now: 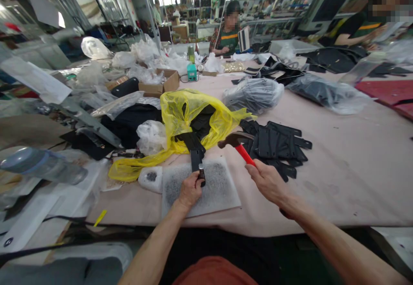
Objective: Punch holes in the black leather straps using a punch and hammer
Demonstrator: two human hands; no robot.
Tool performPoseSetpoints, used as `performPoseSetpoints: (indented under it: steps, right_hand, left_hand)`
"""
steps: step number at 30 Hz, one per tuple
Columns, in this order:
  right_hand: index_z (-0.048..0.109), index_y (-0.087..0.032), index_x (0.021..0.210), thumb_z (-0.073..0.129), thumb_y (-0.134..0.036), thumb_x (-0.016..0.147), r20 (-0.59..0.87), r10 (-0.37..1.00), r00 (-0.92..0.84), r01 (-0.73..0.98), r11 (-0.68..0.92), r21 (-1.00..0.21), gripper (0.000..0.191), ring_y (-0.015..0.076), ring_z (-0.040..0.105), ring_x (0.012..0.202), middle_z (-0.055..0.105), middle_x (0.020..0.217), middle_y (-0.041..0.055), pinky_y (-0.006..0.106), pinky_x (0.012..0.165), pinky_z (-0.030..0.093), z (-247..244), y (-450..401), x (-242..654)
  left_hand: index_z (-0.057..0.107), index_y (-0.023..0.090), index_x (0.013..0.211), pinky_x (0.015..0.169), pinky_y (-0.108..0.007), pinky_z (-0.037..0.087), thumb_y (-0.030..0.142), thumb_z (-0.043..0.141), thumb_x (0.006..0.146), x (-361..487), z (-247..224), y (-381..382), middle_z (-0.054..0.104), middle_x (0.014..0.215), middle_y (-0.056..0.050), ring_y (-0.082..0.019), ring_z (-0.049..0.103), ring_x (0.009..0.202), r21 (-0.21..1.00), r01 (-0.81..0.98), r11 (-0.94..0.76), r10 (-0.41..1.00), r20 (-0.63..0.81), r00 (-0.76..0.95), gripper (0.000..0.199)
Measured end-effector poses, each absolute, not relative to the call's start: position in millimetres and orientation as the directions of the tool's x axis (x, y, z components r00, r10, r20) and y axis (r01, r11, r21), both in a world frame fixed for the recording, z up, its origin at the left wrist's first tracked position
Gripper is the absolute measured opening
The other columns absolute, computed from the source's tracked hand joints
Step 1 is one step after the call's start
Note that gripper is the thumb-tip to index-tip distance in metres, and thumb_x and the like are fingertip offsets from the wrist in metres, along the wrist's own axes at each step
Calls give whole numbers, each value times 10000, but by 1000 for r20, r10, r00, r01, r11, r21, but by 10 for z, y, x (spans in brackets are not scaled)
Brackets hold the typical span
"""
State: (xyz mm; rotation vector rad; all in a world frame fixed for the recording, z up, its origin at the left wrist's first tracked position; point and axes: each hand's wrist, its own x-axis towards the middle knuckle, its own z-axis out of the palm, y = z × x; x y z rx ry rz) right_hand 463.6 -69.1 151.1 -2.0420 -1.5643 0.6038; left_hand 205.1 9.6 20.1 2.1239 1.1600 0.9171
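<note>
My left hand [189, 190] is closed round a short dark punch [201, 175] with a shiny metal top, held upright. Under it a black strap-like piece [195, 159] lies on a worn white board [219, 181] speckled with dark marks; the punch's lower tip is hidden. In my right hand [266, 177] is a claw hammer [237, 140] with a red handle, its dark head raised to the right of the punch. Behind the board a yellow plastic bag [176, 104] lies open with more black pieces inside. Several black cut pieces [274, 143] are piled beyond my right hand.
A white block [151, 178] with a dark patch adjoins the board. Clear-wrapped bundles [254, 94] and a cardboard box [164, 85] stand farther back. On the left are a large plastic bottle [41, 166] and a grey metal post [93, 121]. Other people sit across the table.
</note>
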Motion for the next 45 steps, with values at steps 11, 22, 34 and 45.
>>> performPoseSetpoints:
  steps: [11,22,34,45]
  right_hand:
    - [536,-142,1212,506,-262,869,55,967,247,888,-203,-413,365,292,511,1095,542,1235,174,395,897,382,653,-489,4348]
    - [602,-235,1186,624,-239,795,185,983,-11,833,111,-542,392,282,403,1204,547,1293,75,482,1047,248,506,-401,3541]
    - [623,-216,1084,657,-215,754,140,990,28,826,56,-561,332,260,446,1095,582,1169,75,420,957,298,606,-271,3575]
    - [649,-213,888,633,-209,787,46,997,55,881,-27,-472,102,240,437,982,581,985,60,382,857,285,589,-317,3401]
  left_hand:
    - [628,188,992,803,-314,522,160,513,852,2045,223,108,716,916,-60,-208,681,871,741,518,-428,890,245,385,183]
    - [658,193,951,778,-304,537,268,513,876,2051,363,161,729,906,-51,-189,686,837,883,435,-180,979,119,163,180]
    - [648,205,931,782,-289,527,234,506,859,1806,387,248,724,891,-27,-180,682,837,873,456,-173,980,109,164,162]
    - [660,195,975,796,-300,522,208,513,860,1756,294,248,722,917,-42,-188,675,863,868,449,-213,971,137,196,186]
